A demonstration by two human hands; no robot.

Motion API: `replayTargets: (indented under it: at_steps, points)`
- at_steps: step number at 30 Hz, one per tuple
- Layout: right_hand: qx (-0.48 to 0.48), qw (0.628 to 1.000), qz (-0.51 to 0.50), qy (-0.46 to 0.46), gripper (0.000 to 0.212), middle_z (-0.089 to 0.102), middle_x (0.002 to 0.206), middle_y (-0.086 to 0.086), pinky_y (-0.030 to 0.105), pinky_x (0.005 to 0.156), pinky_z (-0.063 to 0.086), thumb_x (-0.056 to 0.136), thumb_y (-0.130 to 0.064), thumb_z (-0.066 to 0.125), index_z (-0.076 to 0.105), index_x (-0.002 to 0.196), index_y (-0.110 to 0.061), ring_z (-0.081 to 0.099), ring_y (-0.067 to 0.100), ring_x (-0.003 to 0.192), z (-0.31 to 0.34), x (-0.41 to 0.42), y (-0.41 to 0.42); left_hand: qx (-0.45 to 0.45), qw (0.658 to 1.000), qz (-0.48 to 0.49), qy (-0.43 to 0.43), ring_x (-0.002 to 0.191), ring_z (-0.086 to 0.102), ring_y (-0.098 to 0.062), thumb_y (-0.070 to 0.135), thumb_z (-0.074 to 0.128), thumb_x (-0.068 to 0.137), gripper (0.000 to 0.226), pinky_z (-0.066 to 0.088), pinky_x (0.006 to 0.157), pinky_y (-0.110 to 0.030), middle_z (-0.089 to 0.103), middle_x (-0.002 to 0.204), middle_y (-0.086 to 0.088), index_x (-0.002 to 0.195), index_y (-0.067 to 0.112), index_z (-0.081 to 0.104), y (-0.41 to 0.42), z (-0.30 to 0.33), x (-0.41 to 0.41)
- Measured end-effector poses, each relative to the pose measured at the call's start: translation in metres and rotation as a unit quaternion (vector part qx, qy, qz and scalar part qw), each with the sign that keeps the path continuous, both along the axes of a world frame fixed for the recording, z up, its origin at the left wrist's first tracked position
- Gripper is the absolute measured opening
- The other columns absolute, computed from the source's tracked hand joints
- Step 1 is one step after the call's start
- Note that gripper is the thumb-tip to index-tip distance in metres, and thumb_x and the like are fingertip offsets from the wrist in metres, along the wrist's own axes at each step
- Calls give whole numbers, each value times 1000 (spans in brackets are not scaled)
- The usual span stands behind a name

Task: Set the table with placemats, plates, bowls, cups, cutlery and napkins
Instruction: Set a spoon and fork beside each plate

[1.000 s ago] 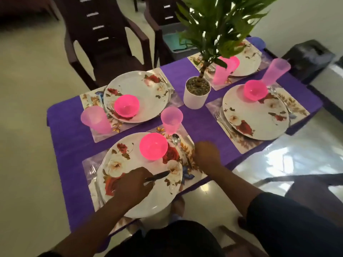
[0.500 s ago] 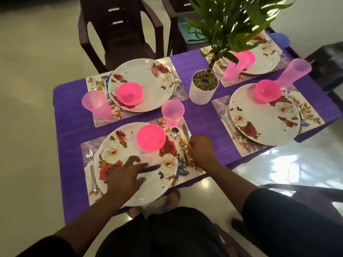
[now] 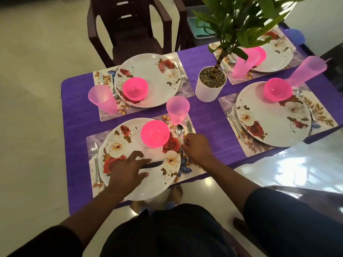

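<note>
The near setting has a floral plate [image 3: 130, 190] on a placemat [image 3: 93, 135], a pink bowl [image 3: 155, 133] on the plate, a pink cup [image 3: 177, 108] and a fork [image 3: 96, 160] at the left. My left hand [image 3: 126, 173] lies over the plate and holds a dark utensil [image 3: 155, 164] between thumb and fingers, its tip pointing right. My right hand [image 3: 196, 148] is at the plate's right edge, its fingers curled on the handle of a spoon [image 3: 179, 129]. A table knife [image 3: 189, 126] lies just right of the spoon.
Three more settings with plates, pink bowls and cups stand on the purple tablecloth [image 3: 206, 125]. A white potted plant [image 3: 210, 88] stands mid-table, its leaves hiding part of the far right setting. A dark chair [image 3: 128, 26] faces the far side. My bare feet show below the table's near edge.
The view has shifted and come closer to the table. My left hand has lowered the dark utensil flat onto the plate. My right hand has moved up along the spoon handle.
</note>
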State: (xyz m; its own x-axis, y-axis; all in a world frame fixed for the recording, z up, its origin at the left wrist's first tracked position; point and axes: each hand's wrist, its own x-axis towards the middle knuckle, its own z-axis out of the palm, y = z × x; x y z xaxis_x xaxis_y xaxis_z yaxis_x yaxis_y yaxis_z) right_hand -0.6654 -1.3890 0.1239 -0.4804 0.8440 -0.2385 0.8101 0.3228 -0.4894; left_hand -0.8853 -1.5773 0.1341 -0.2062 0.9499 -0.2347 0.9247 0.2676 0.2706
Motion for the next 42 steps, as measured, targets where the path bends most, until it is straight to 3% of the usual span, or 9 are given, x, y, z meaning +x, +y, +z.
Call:
replayTargets:
  at_steps: [6, 13, 18, 21, 25, 31, 37, 42]
  points:
    - [0, 1000, 4, -1, 17, 69, 82, 4, 37, 70, 56, 96, -28, 68, 68, 91, -12, 63, 20, 74, -2, 0, -5, -6, 1000, 10, -2, 100, 71, -20, 45, 79, 87, 48, 59, 82, -30, 59, 144, 10, 133, 39, 69, 1, 2, 3]
    - [-10, 999, -11, 28, 17, 69, 81, 4, 38, 71, 57, 97, -27, 69, 70, 91, -11, 63, 18, 73, -4, 3, -9, 2, 1000, 21, -8, 99, 72, -21, 42, 82, 85, 47, 60, 84, -32, 61, 142, 8, 130, 37, 72, 1, 3, 5]
    - [43, 998, -33, 36, 16, 62, 75, -1, 32, 64, 49, 97, -24, 64, 67, 85, -13, 58, 15, 68, -3, 15, -3, 7, 1000, 22, -8, 99, 72, -22, 40, 83, 84, 47, 59, 84, -33, 62, 141, 8, 130, 36, 72, 0, 2, 5]
    - [39, 998, -44, 13, 10, 65, 79, 2, 36, 70, 55, 92, -19, 67, 68, 85, -12, 61, 19, 73, -6, 27, 2, 8, 1000, 18, -5, 97, 72, -22, 40, 83, 85, 48, 58, 81, -31, 61, 142, 8, 131, 36, 71, 0, 2, 5]
    - [21, 999, -28, -26, 11, 67, 85, 3, 36, 76, 58, 96, -22, 66, 71, 93, -12, 65, 19, 78, -7, 29, 1, 7, 1000, 29, -8, 101, 71, -23, 39, 82, 86, 47, 60, 88, -35, 60, 143, 9, 131, 36, 71, 0, 1, 6]
    - [34, 998, -32, -34, 10, 66, 82, 2, 28, 69, 50, 97, -18, 66, 73, 94, -12, 63, 17, 74, -8, 26, 4, 3, 1000, 22, 4, 94, 72, -19, 42, 84, 84, 48, 54, 77, -25, 61, 141, 10, 130, 37, 71, 1, -3, 4]
    - [23, 999, -31, -33, 10, 68, 87, 2, 32, 75, 55, 97, -22, 66, 71, 96, -13, 65, 18, 80, -4, 25, 5, -12, 1000, 28, -5, 99, 70, -17, 45, 82, 85, 50, 56, 82, -26, 58, 143, 12, 133, 40, 69, 1, -1, 4]
    - [28, 998, -55, 26, 13, 65, 83, -3, 29, 72, 51, 99, -26, 65, 70, 92, -16, 61, 12, 76, 12, 37, 0, -31, 999, -15, -12, 105, 68, -14, 56, 74, 87, 47, 53, 81, -22, 58, 144, 16, 130, 37, 71, 4, 11, -4]
